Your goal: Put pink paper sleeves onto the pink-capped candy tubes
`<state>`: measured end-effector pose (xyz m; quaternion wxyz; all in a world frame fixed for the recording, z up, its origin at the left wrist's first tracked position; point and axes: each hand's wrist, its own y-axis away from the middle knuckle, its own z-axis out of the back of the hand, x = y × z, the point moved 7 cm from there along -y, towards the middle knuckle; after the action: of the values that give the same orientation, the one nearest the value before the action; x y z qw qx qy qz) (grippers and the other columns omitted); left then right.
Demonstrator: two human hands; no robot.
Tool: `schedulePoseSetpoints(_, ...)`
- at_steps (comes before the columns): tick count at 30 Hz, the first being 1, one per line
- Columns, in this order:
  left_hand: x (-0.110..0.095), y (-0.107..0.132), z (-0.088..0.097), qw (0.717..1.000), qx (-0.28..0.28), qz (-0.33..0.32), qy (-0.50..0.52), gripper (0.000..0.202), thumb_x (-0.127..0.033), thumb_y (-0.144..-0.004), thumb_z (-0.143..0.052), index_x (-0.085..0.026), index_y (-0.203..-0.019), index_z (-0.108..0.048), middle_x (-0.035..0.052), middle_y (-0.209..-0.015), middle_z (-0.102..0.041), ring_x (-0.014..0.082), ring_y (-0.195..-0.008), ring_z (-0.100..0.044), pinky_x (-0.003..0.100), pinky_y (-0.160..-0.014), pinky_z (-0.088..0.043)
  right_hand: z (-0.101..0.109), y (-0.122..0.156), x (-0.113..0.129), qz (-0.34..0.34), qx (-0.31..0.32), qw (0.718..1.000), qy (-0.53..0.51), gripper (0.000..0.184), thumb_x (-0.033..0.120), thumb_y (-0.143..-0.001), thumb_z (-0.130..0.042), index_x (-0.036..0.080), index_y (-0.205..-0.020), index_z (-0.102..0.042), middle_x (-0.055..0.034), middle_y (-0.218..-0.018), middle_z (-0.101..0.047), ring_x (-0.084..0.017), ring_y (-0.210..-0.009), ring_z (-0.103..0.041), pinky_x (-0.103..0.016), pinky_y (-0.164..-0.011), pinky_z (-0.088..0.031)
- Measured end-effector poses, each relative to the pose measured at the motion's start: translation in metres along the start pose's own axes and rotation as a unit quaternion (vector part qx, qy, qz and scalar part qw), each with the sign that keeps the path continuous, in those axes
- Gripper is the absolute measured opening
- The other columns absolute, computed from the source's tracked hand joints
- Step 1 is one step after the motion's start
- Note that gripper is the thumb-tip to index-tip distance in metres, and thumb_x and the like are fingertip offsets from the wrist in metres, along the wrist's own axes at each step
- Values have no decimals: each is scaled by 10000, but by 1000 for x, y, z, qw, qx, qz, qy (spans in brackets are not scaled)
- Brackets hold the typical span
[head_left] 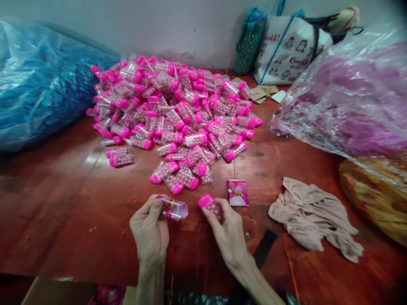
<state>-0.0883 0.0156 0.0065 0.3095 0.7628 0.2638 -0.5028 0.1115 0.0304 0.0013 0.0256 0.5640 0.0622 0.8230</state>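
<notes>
We pinch a clear printed sleeve [174, 208] in our left hand [151, 231], low over the table [63, 190]. Our right hand [228, 237] closes around a pink-capped tube [210, 205] of small balls. Both look light. The sleeve seems thin and crushable, so we hold its edges. The tube seems stiff and slick, best gripped round its body.

We have bare table [63, 212] open at near left, up to the blue bag [38, 84]. Ahead, the pile of tubes [178, 114] blocks us. To the right, a packet [238, 192], a cloth [314, 216] and the clear bag [349, 97] crowd in.
</notes>
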Motion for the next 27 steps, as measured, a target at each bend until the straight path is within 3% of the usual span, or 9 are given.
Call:
schedulePoseSetpoints(4, -2, 5, -7, 999, 2, -40, -7, 149, -237, -529, -762, -149, -623, -686, -7, -624, -621, 104, -601, -543, 220, -576, -447, 11, 8, 5, -106, 27, 980, -167, 272, 412, -794, -538, 164, -906, -545, 36, -616, -482, -76, -472, -413, -182, -422, -339)
schedulePoseSetpoints(7, -2, 12, -16, 997, 17, -66, -19, 109, -213, -561, -749, -152, -625, -686, -20, -604, -602, 89, -592, -516, 201, -567, -418, 8, 13, 12, -113, 47, 972, -200, 284, 423, -783, -552, 161, -893, -544, 47, -581, -434, -67, -457, -360, -180, -405, -292)
schedulePoseSetpoints(16, -3, 23, -37, 989, 58, -128, -37, 61, -135, -624, -705, -183, -659, -692, -40, -613, -580, 74, -599, -483, 189, -577, -387, 9, 9, 16, -107, 86, 961, -239, 219, 378, -783, -572, 168, -840, -551, 45, -607, -454, -64, -523, -375, -169, -460, -303)
schedulePoseSetpoints(23, 7, 23, -42, 995, 64, -78, -23, 72, -155, -590, -729, -177, -648, -691, -37, -636, -621, 85, -620, -524, 209, -624, -429, 17, 4, 15, -105, 102, 961, -233, 209, 338, -757, -605, 147, -839, -615, 39, -599, -484, -59, -517, -399, -160, -476, -341)
schedulePoseSetpoints(27, 18, 23, -43, 999, 39, -2, 3, 168, -206, -518, -775, -182, -662, -692, -32, -630, -655, 80, -571, -551, 200, -591, -454, 20, 1, 12, -92, 109, 961, -238, 311, 331, -755, -603, 173, -1023, -590, 7, -720, -578, -82, -560, -478, -181, -504, -400)
